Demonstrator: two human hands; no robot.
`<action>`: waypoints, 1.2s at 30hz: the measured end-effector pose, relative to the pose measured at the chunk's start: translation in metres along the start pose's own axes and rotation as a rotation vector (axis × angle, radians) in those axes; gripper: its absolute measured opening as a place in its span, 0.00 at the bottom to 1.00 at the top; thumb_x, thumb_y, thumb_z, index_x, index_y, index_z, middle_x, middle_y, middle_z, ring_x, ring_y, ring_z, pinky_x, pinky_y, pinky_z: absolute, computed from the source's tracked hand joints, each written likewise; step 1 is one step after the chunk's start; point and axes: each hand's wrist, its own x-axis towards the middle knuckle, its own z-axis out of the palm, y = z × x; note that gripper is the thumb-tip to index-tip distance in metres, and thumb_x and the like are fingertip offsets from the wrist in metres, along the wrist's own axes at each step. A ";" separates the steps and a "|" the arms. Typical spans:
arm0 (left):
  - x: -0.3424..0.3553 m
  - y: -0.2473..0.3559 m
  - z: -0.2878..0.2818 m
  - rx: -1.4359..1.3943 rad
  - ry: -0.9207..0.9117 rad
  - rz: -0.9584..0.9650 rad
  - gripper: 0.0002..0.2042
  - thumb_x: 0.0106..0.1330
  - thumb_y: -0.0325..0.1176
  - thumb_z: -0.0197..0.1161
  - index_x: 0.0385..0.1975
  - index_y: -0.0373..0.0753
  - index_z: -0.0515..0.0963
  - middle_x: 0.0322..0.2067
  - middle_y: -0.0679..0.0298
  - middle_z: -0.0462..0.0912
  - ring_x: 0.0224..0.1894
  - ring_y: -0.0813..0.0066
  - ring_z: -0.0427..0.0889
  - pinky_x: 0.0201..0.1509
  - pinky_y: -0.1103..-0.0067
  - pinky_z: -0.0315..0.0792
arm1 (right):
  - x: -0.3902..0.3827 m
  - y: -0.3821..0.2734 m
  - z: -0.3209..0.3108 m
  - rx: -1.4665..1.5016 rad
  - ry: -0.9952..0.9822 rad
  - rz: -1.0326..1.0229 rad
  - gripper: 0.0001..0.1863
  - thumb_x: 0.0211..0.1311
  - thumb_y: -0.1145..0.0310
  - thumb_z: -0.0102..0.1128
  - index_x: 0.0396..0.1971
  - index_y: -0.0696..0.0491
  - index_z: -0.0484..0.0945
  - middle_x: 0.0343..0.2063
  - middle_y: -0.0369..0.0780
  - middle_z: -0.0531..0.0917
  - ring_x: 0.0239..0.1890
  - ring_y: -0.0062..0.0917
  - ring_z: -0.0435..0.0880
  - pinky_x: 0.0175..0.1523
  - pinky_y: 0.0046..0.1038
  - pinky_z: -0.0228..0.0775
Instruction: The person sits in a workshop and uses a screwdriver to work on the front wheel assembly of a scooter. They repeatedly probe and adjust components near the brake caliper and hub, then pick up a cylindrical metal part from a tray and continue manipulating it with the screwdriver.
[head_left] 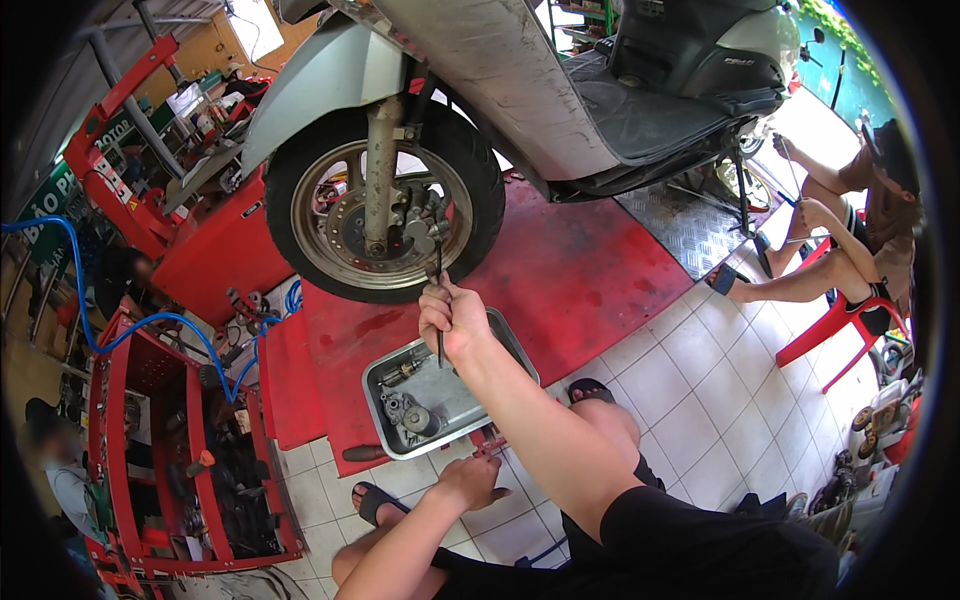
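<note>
My right hand (446, 318) reaches forward, its fingers closed around a thin dark rod-like tool (441, 347). The upper end of the rod meets the grey brake caliper (426, 232) beside the scooter's front wheel (300, 225). Lower down, my left hand (470, 484) is near the front edge of a metal tray (452, 432), with its fingers curled. A small red piece (487, 441) shows at those fingertips; what the hand grips is not clear. Inside the tray lie a round grey metal part (418, 420) and several smaller parts.
The grey scooter (500, 70) stands on a red lift platform (560, 255). A dark-red handle (363, 453) lies by the tray. At left are a red tool rack (200, 470) and a blue hose (160, 318). Another person sits at right on a red stool (835, 340).
</note>
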 end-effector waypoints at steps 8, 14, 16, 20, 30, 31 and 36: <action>0.001 0.000 -0.004 0.014 0.037 0.022 0.30 0.66 0.54 0.63 0.60 0.41 0.70 0.58 0.60 0.79 0.59 0.56 0.78 0.61 0.62 0.73 | -0.020 0.014 0.012 -0.600 0.118 -0.156 0.09 0.79 0.64 0.44 0.44 0.52 0.70 0.17 0.28 0.60 0.15 0.13 0.55 0.17 0.18 0.45; 0.007 -0.001 -0.002 0.047 0.031 0.015 0.29 0.66 0.55 0.63 0.58 0.39 0.70 0.58 0.60 0.79 0.58 0.57 0.78 0.60 0.63 0.73 | -0.015 -0.001 0.025 -0.627 0.089 -0.185 0.08 0.79 0.64 0.44 0.36 0.50 0.66 0.18 0.29 0.63 0.14 0.14 0.55 0.17 0.20 0.45; 0.007 0.001 0.000 0.044 0.034 0.018 0.30 0.66 0.56 0.63 0.57 0.39 0.71 0.57 0.60 0.79 0.58 0.57 0.79 0.60 0.63 0.73 | -0.012 -0.006 0.025 -0.590 0.076 -0.141 0.08 0.79 0.65 0.44 0.35 0.48 0.65 0.18 0.29 0.63 0.14 0.14 0.55 0.17 0.20 0.45; 0.004 0.001 0.001 0.032 0.023 0.014 0.30 0.66 0.56 0.63 0.57 0.39 0.71 0.56 0.59 0.80 0.57 0.56 0.79 0.59 0.62 0.74 | -0.009 -0.009 0.024 -0.543 0.072 -0.116 0.08 0.79 0.65 0.44 0.35 0.47 0.65 0.18 0.29 0.62 0.15 0.13 0.55 0.17 0.19 0.44; 0.004 -0.003 0.003 0.035 0.049 0.024 0.29 0.66 0.56 0.63 0.57 0.40 0.71 0.54 0.56 0.80 0.56 0.54 0.80 0.57 0.60 0.75 | -0.001 -0.009 0.020 -0.124 -0.042 0.063 0.09 0.80 0.65 0.42 0.33 0.46 0.64 0.18 0.27 0.59 0.15 0.12 0.53 0.15 0.17 0.42; 0.004 -0.003 0.004 0.028 0.061 0.030 0.29 0.66 0.56 0.63 0.57 0.40 0.71 0.54 0.56 0.80 0.56 0.54 0.80 0.57 0.60 0.75 | 0.000 -0.009 0.019 -0.121 -0.067 0.076 0.09 0.79 0.66 0.42 0.33 0.46 0.64 0.18 0.27 0.60 0.15 0.12 0.53 0.15 0.17 0.42; 0.002 -0.004 0.004 0.039 0.078 0.036 0.29 0.66 0.56 0.63 0.56 0.39 0.72 0.53 0.56 0.80 0.56 0.54 0.80 0.57 0.60 0.74 | 0.001 -0.012 0.023 -0.156 -0.019 0.063 0.08 0.78 0.66 0.43 0.34 0.46 0.65 0.18 0.27 0.60 0.15 0.12 0.54 0.15 0.17 0.43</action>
